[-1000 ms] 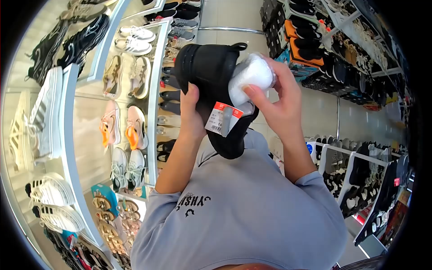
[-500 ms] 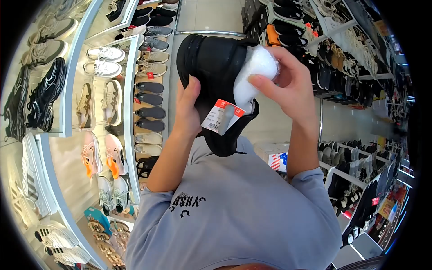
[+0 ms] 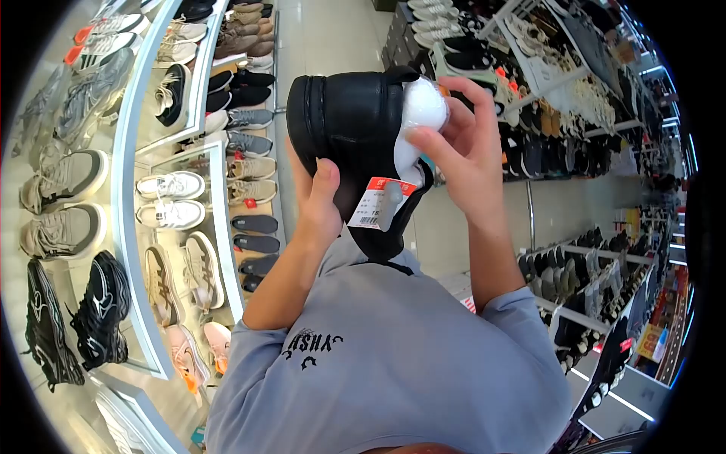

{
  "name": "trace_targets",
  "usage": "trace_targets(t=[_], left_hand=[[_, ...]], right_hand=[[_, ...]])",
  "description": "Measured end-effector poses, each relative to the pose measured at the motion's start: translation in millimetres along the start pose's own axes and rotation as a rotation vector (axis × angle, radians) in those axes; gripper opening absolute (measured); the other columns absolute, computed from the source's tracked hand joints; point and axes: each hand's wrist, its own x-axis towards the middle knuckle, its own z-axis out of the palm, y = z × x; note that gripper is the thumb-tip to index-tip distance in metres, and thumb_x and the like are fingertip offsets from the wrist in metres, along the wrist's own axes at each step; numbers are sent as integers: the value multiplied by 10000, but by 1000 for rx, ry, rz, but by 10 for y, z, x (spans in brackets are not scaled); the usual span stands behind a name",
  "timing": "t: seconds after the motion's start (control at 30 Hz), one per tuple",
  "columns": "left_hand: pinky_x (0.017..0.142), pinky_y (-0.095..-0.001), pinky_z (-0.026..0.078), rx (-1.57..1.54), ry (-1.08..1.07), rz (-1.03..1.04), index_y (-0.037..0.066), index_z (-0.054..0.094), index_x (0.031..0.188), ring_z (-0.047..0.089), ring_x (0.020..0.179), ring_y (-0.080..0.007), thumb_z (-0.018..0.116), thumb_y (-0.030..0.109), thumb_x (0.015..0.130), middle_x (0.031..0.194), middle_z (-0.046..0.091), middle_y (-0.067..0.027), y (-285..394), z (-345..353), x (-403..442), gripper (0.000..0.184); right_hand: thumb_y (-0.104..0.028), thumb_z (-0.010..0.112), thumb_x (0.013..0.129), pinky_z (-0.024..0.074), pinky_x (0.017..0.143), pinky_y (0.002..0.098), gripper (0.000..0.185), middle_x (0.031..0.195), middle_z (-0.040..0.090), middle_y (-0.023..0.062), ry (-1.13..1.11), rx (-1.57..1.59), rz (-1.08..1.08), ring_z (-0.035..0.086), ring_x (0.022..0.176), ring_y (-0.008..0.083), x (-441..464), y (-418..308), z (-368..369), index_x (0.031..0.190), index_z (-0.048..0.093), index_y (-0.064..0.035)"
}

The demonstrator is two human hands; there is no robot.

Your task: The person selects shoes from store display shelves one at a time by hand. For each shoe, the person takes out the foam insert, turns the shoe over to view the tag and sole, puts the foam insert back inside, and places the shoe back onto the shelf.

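Shirt [image 3: 401, 356], grey; in front, shoe [image 3: 359, 113], black, clasped in left hand [image 3: 319, 204]; white wad [image 3: 426, 106] at shoe's opening, pinched thumb-to-fingers in right hand [image 3: 470, 163]; tag [image 3: 368, 206], red-and-white, on shoe. Beyond stand shelves [image 3: 125, 204] left, rack [image 3: 572, 315] right, bearing footwear [image 3: 170, 215].

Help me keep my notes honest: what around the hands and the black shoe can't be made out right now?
Left hand: head view, most of its fingers are hidden behind the black shoe.
White padding: head view, its inner end is hidden inside the shoe.
Price tag: head view, fine print too small to read, partly covered by a grey clip.
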Motion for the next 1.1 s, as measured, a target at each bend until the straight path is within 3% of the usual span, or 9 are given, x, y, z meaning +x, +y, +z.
trace_targets(t=[0.07,0.17,0.2,0.4,0.5,0.63,0.9,1.0,1.1], left_hand=[[1051,-431,398,-27,-20,46,31,267,1433,469,1264,-288,534,455,944,1388,437,-156,172,-143,326,700],[1090,-428,352,69,26,27,27,333,1436,461,1284,-283,347,591,962,1424,440,-140,454,-280,712,738],[1047,-422,402,-74,20,15,0,327,1397,499,1236,-276,519,493,940,1365,469,-167,484,-366,834,699],[1024,-390,409,204,-8,-2,52,250,1428,498,1211,-252,560,356,952,1340,453,-147,508,-659,1570,644],[1028,-374,390,317,-28,-18,48,225,1445,486,1213,-234,585,364,935,1348,440,-135,347,-809,1971,699],[1042,-366,364,410,-19,14,39,194,1465,468,1226,-223,622,411,904,1364,425,-119,75,-914,2523,797],[981,-340,428,259,53,27,15,411,1328,536,1140,-197,586,333,948,1251,538,-104,-486,-689,4164,526],[965,-338,440,418,50,131,17,395,1337,550,1112,-197,552,304,964,1236,540,-102,-665,-627,4749,496],[960,-347,450,313,125,32,16,384,1344,550,1116,-202,553,324,962,1241,536,-110,-653,-593,5204,519]], right_hand=[[-15,713,806,497,774,274,476,1023,594,68,0,9,-50,620,915,162,279,178,175,1218,474,-16],[-32,695,839,502,766,266,377,1022,600,60,-54,-8,-47,625,907,154,689,252,345,1168,513,-2],[-35,693,840,505,765,265,360,1014,604,60,-89,-27,-13,627,903,151,804,250,362,1156,523,-1],[-29,700,800,554,738,299,239,939,652,120,-189,-301,-95,663,811,178,1553,382,359,999,596,53],[-2,689,809,540,779,292,262,1030,644,119,-252,-446,-115,659,912,175,1919,498,256,1036,574,61],[-24,714,747,546,744,308,235,857,642,127,-228,-387,-106,666,782,234,2542,747,121,947,609,41],[-107,749,731,512,797,335,315,1002,677,146,-122,-421,-316,662,896,279,3989,1167,-432,1011,675,14],[-102,670,821,478,879,319,373,1158,628,186,-148,-311,-283,626,1020,267,4502,1419,-631,1177,617,-1],[-88,609,877,457,904,306,415,1309,529,164,-215,-98,-111,581,1026,228,4923,1610,-756,1288,571,-52]])
